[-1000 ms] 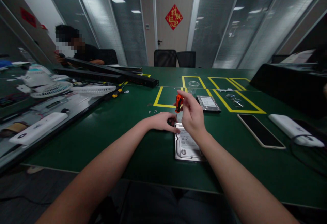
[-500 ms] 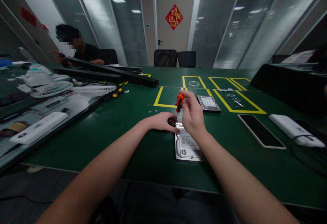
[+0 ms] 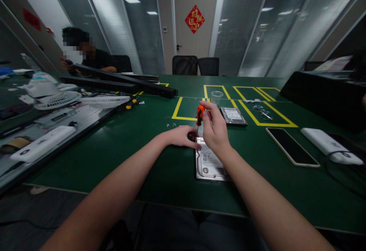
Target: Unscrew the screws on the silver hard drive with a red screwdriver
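The right hand (image 3: 215, 129) is closed around the orange-and-black screwdriver (image 3: 200, 116), held upright with its tip at the far left corner of the hard drive (image 3: 210, 163). The drive lies label-up on the table (image 3: 154, 182), in front of the person. The left hand (image 3: 178, 135) has its thumb at that corner; whether it grips cannot be determined. Small loose pieces (image 3: 174, 124) lie beyond. Judged underway: the drive's top is on, the screwdriver work unfinished; remaining fasteners cannot be counted.

Head cam, wearer's POV, fwd + down: L hand (image 3: 182, 136) & R hand (image 3: 214, 126) near, door (image 3: 197, 45) far
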`<state>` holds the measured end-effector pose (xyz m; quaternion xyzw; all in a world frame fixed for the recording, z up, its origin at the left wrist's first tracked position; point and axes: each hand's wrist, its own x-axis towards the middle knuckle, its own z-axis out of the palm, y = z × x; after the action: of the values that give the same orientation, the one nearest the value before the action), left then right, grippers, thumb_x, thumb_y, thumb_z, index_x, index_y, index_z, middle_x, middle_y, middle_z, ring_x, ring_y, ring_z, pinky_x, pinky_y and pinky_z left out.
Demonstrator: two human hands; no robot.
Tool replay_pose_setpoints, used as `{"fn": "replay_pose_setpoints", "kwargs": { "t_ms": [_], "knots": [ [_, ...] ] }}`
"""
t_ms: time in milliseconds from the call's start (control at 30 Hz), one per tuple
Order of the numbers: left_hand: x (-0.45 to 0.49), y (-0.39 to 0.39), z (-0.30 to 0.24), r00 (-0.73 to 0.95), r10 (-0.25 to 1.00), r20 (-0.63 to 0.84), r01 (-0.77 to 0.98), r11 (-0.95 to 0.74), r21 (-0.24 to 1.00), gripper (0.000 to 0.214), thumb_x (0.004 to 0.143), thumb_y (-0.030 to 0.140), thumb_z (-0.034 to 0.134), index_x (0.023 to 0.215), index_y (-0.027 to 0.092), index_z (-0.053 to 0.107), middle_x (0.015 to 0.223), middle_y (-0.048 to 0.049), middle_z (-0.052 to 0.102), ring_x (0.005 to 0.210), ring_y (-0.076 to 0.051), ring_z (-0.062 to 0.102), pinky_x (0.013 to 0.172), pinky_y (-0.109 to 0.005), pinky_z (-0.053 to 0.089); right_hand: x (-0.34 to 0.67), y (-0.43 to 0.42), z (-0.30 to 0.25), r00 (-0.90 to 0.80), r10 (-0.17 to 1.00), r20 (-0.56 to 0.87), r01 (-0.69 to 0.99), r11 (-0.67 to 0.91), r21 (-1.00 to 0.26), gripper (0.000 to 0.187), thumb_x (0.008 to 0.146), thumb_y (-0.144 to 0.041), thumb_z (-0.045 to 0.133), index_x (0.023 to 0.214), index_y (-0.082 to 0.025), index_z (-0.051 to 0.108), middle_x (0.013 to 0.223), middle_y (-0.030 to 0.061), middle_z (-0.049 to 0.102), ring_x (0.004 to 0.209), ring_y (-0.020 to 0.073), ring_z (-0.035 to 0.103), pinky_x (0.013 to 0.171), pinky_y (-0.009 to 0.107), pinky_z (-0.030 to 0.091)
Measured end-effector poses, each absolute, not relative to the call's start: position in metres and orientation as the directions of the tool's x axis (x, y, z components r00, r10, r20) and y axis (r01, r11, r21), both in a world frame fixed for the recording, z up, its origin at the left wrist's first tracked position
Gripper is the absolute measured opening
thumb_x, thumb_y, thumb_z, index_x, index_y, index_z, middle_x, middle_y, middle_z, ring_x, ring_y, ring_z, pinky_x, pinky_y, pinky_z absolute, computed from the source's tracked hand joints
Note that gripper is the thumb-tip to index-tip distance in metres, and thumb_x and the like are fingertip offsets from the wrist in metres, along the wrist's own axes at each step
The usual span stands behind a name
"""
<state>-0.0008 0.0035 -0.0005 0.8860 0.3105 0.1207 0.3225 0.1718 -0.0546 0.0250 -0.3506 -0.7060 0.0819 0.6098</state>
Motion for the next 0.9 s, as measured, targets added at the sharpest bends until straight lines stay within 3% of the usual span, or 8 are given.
{"fn": "replay_pose_setpoints", "kwargs": {
  "t_ms": [533, 900],
  "knots": [
    [-0.0004, 0.0037, -0.0021, 0.786, 0.618, 0.013, 0.450, -0.586, 0.674, 0.061, 0.073, 0.065, 0.083, 0.112, 0.018, 0.073, 0.101, -0.0073, 0.074, 0.091, -0.025, 0.067, 0.079, -0.034, 0.049, 0.1703, -0.0547, 0.0237, 0.005, 0.640, 0.768, 0.365, 0.714, -0.597, 0.025, 0.108, -0.036, 0.047, 0.130, -0.029, 0.057, 0.115, 0.0073, 0.068, 0.095, 0.0213, 0.068, 0.084, 0.043, 0.061],
    [-0.0010, 0.0041, -0.0015, 0.788, 0.616, 0.018, 0.441, -0.584, 0.682, 0.060, 0.074, 0.064, 0.084, 0.111, 0.018, 0.073, 0.107, -0.0085, 0.075, 0.094, -0.026, 0.068, 0.082, -0.036, 0.050, 0.1684, -0.0563, 0.0257, 0.017, 0.634, 0.773, 0.352, 0.720, -0.598, 0.021, 0.105, -0.034, 0.051, 0.125, -0.028, 0.057, 0.117, 0.0071, 0.067, 0.095, 0.0208, 0.067, 0.081, 0.042, 0.061]
  ]
}}
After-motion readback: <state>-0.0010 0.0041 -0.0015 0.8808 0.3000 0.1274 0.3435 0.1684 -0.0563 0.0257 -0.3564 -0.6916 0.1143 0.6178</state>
